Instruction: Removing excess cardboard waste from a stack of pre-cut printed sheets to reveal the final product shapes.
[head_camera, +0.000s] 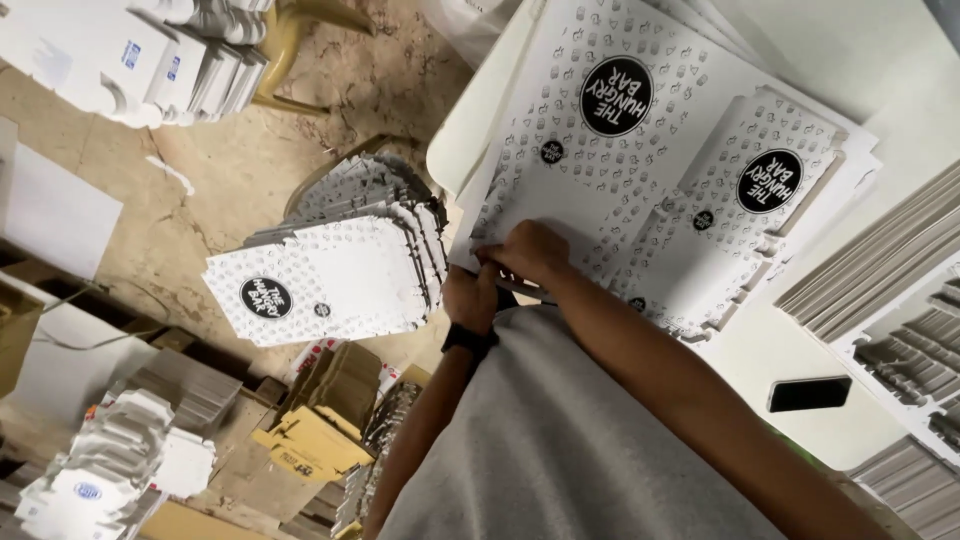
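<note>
Pinching at the near edge of the flat printed carton blank (600, 170), the right hand (528, 250) is closed on the card, which lies on the desk (800, 370) atop a second blank. The left hand (468, 298) is curled just beside it; its grip cannot be told. Light, stiff, easily creased card is judged; edges are best taken.

A single head-worn camera looks steeply down past the person's grey shirt (560, 440), tilted sideways. It sits close above the white table (800, 380), with the floor (230, 170) farther off at left.
</note>
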